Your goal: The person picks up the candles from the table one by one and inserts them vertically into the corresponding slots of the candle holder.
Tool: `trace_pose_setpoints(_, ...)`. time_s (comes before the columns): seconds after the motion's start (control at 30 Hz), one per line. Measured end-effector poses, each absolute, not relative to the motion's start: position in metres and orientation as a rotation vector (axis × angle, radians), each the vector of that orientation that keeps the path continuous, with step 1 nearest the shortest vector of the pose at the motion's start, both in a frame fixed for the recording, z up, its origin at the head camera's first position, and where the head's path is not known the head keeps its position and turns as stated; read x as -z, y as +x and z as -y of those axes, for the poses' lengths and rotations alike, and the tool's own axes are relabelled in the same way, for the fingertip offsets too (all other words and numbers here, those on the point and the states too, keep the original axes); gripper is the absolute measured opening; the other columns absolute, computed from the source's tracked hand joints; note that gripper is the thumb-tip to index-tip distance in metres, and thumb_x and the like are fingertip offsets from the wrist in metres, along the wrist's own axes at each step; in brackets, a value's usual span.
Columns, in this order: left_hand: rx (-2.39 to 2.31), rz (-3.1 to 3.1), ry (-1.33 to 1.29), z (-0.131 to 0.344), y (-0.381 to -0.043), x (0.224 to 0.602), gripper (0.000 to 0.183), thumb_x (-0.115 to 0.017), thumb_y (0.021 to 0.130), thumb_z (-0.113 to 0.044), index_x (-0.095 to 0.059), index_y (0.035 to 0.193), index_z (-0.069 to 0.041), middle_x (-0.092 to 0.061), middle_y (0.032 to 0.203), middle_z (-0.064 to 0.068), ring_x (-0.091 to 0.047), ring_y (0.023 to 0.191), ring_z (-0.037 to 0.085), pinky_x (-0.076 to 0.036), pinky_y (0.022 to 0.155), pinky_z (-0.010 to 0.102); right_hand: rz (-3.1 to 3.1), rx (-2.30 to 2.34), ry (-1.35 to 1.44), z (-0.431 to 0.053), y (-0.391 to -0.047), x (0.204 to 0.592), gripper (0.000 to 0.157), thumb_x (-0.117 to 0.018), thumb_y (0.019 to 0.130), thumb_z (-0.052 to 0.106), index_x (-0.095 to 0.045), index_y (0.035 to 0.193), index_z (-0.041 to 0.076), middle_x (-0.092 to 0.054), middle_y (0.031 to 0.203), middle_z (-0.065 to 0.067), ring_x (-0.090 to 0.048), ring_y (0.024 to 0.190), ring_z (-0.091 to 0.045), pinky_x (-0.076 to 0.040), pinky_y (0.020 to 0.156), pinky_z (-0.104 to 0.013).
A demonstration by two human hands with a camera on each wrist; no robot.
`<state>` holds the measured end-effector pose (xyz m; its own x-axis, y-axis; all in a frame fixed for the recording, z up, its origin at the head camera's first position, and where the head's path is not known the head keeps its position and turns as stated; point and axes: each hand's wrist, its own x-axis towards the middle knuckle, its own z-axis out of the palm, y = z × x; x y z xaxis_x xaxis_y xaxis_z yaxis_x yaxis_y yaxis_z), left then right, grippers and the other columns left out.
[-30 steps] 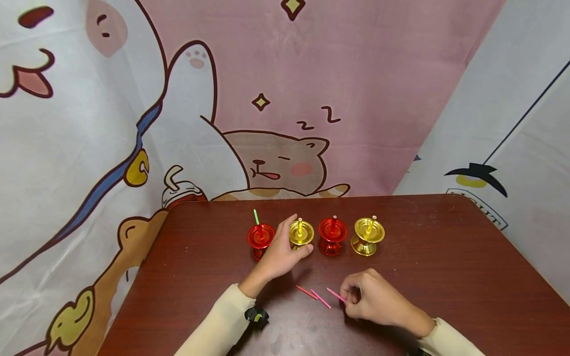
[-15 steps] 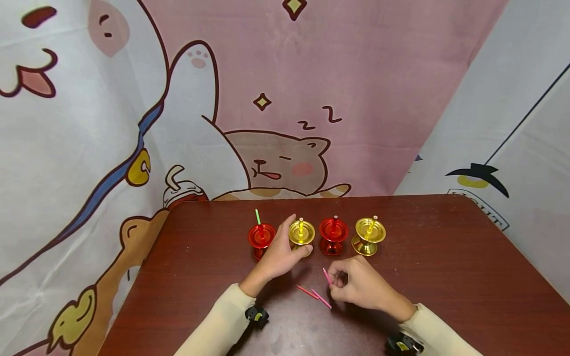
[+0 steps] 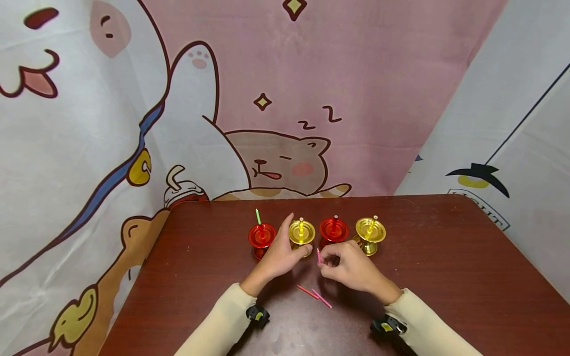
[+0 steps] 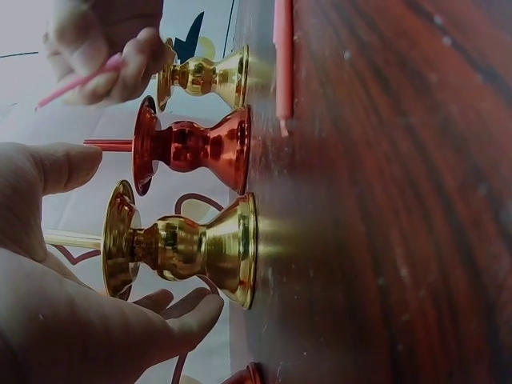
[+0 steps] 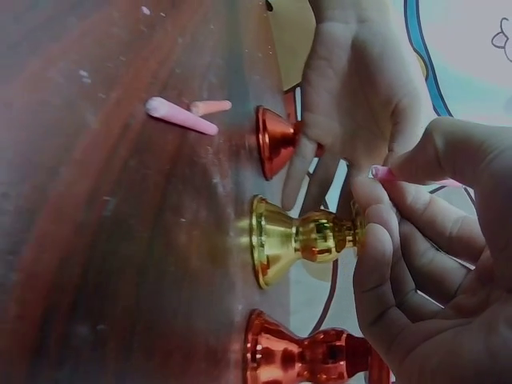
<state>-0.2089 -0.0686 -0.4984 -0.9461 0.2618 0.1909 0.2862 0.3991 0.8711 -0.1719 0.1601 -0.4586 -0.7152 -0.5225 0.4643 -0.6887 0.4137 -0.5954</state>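
Observation:
My left hand (image 3: 281, 256) is held around a gold candle holder (image 4: 178, 248), second from the left in the row. Its fingers are extended behind the holder and its thumb lies on the near side, not curled round it. My right hand (image 3: 354, 264) pinches a thin pink candle (image 3: 318, 256) between thumb and fingertips, the candle pointing up, just right of that holder. At the left end a red candle holder (image 3: 255, 239) carries a green candle (image 3: 258, 216). Another red holder (image 3: 334, 228) and a gold holder (image 3: 370, 230) stand to the right, partly behind my right hand.
A red candle (image 3: 306, 290) and a second pink candle (image 3: 322, 299) lie close together on the brown table (image 3: 445, 277), in front of the holders. A cartoon-printed cloth (image 3: 378, 99) hangs behind the table's back edge.
My right hand has moved left and forward with the pink candle, nearer the second holder, and the candle has turned more upright. My left hand has stayed at the gold holder.

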Motion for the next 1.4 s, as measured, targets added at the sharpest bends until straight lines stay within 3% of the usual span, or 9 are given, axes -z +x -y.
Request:
trace_pose_setpoints(0.3, 1.686, 2.578, -0.525, 0.068, -0.217, 0.514, 0.104, -0.081, 0.094, -0.026, -0.018, 0.174, -0.005, -0.034, 0.172, 0.030, -0.046, 0.151, 0.045, -0.034, 0.123, 0.066, 2.440, -1.163, 1.018, -0.152, -0.187, 0.454, 0.019, -0.080, 0.080, 0.003, -0.075, 0.081, 0.021, -0.064, 0.077, 0.020, -0.063, 0.071, -0.009, -0.055, 0.064, -0.030)
trace_pose_setpoints(0.53, 1.652, 2.592, -0.585, 0.069, -0.200, 0.482, 0.095, -0.075, 0.098, -0.024, -0.019, 0.170, 0.004, -0.035, 0.167, 0.035, -0.047, 0.149, 0.049, -0.038, 0.121, 0.065, 2.404, -1.234, 0.982, -0.141, -0.197, 0.450, 0.017, -0.078, 0.082, -0.001, -0.078, 0.085, 0.016, -0.069, 0.079, 0.014, -0.064, 0.071, -0.005, -0.057, 0.064, -0.027)
trace_pose_setpoints(0.7, 1.644, 2.581, -0.606, 0.070, -0.201, 0.486, 0.093, -0.073, 0.101, -0.028, -0.020, 0.170, 0.005, -0.037, 0.164, 0.037, -0.048, 0.147, 0.049, -0.039, 0.121, 0.064, 2.369, -1.251, 0.917, -0.134, -0.203, 0.445, 0.014, -0.080, 0.085, -0.001, -0.076, 0.088, 0.013, -0.071, 0.078, 0.011, -0.066, 0.069, -0.005, -0.058, 0.063, -0.026)
trace_pose_setpoints(0.8, 1.691, 2.588, -0.584, 0.069, -0.199, 0.480, 0.093, -0.073, 0.100, -0.023, -0.019, 0.169, 0.007, -0.035, 0.164, 0.038, -0.046, 0.148, 0.051, -0.036, 0.123, 0.064, 2.325, -1.253, 0.890, -0.130, -0.208, 0.441, 0.013, -0.080, 0.088, -0.002, -0.075, 0.090, 0.011, -0.073, 0.079, 0.009, -0.067, 0.069, -0.007, -0.059, 0.063, -0.027)
trace_pose_setpoints(1.07, 1.711, 2.641, -0.531, 0.067, -0.199, 0.478, 0.094, -0.074, 0.097, -0.019, -0.019, 0.169, 0.008, -0.036, 0.167, 0.033, -0.046, 0.151, 0.046, -0.033, 0.126, 0.060, 2.269, -1.184, 0.810, -0.118, -0.219, 0.431, 0.008, -0.079, 0.097, -0.001, -0.076, 0.099, 0.006, -0.075, 0.088, 0.000, -0.067, 0.075, -0.013, -0.060, 0.065, -0.038)
trace_pose_setpoints(1.4, 1.726, 2.631, -0.572, 0.068, -0.201, 0.480, 0.087, -0.071, 0.099, -0.015, -0.023, 0.167, 0.009, -0.039, 0.165, 0.030, -0.046, 0.149, 0.043, -0.035, 0.125, 0.059, 2.243, -1.156, 0.771, -0.109, -0.223, 0.427, 0.006, -0.076, 0.100, -0.001, -0.074, 0.103, 0.004, -0.075, 0.096, -0.007, -0.066, 0.083, -0.018, -0.056, 0.071, -0.036)
